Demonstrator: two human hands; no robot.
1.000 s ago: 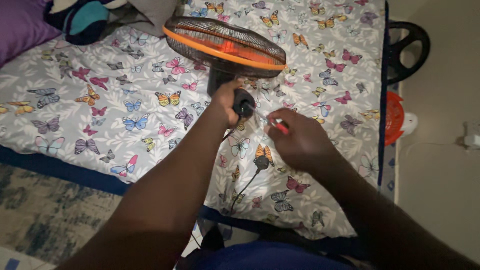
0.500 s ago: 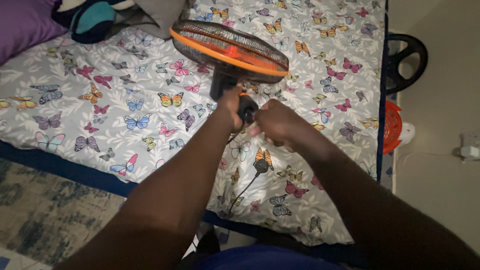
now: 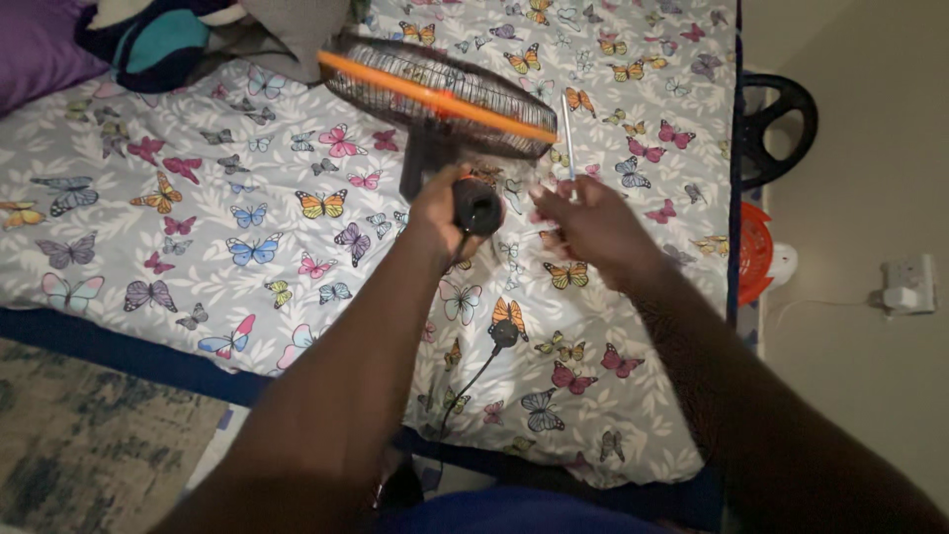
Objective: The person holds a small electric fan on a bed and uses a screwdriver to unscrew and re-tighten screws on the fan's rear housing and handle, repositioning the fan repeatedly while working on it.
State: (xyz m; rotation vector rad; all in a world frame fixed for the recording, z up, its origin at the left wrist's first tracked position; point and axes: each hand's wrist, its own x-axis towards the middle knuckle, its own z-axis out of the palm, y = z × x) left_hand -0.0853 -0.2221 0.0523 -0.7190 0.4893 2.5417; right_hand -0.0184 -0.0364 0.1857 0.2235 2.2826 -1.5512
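Observation:
A fan head [image 3: 435,94] with a black grille and an orange rim is held over a bed with a butterfly-print sheet [image 3: 247,237]. My left hand [image 3: 440,208] grips the fan's black neck just under the grille. To its right, my right hand [image 3: 593,222] holds a screwdriver [image 3: 567,133], whose thin metal shaft points up past the grille's right edge. The screwdriver's handle is mostly hidden in my fingers. The fan's black cord and plug [image 3: 504,331] lie on the sheet below my hands.
A purple pillow [image 3: 40,44] and a teal-and-black item [image 3: 163,44] lie at the head of the bed. Beside the bed's right edge are a black round part [image 3: 781,129], an orange grille piece [image 3: 756,252] and a white socket [image 3: 909,285]. A rug [image 3: 89,455] covers the floor lower left.
My right hand has pulled away from the fan's neck to the right, and the screwdriver now points upward. The fan head has tilted, and my left hand keeps its grip.

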